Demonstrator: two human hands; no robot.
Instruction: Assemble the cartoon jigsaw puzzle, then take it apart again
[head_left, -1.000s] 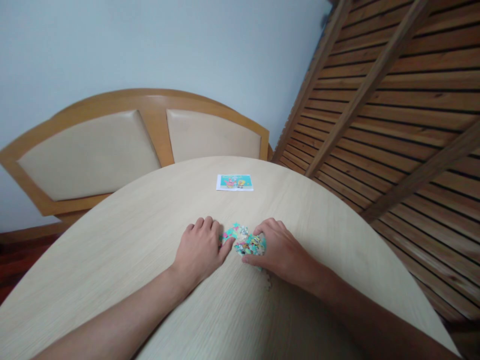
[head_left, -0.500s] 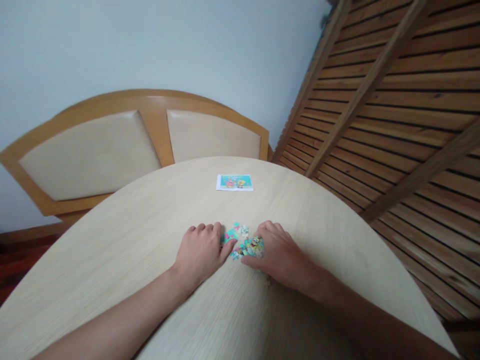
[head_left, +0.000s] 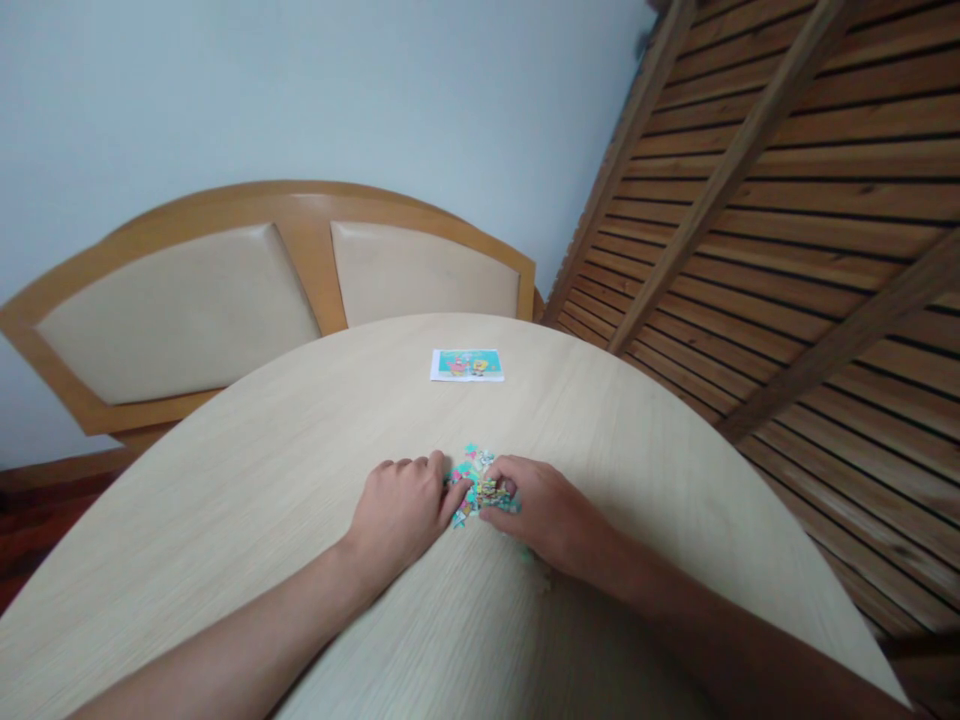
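Observation:
A small heap of jigsaw puzzle pieces (head_left: 464, 468) in turquoise, pink and yellow lies on the table between my two hands. My left hand (head_left: 401, 503) rests palm down along the heap's left side, fingers curved and their tips hidden, thumb stretched apart against the pieces. From the right, my right hand (head_left: 546, 508) closes its thumb and fingers around a bunch of puzzle pieces (head_left: 491, 492), several of which show edge-on. Below the right wrist, a loose puzzle piece (head_left: 545, 581) sits partly in shadow.
A turquoise picture sheet (head_left: 468, 365) with two cartoon figures lies toward the far side of the round wooden table (head_left: 337, 400). Behind the table stands a bench back (head_left: 187, 310) with cream panels. A slatted wooden screen (head_left: 787, 200) rises on the right.
My right hand has shifted left and its fingers have curled in, bunching the pieces it touches. My left hand has barely moved. Loose pieces below the right wrist show more.

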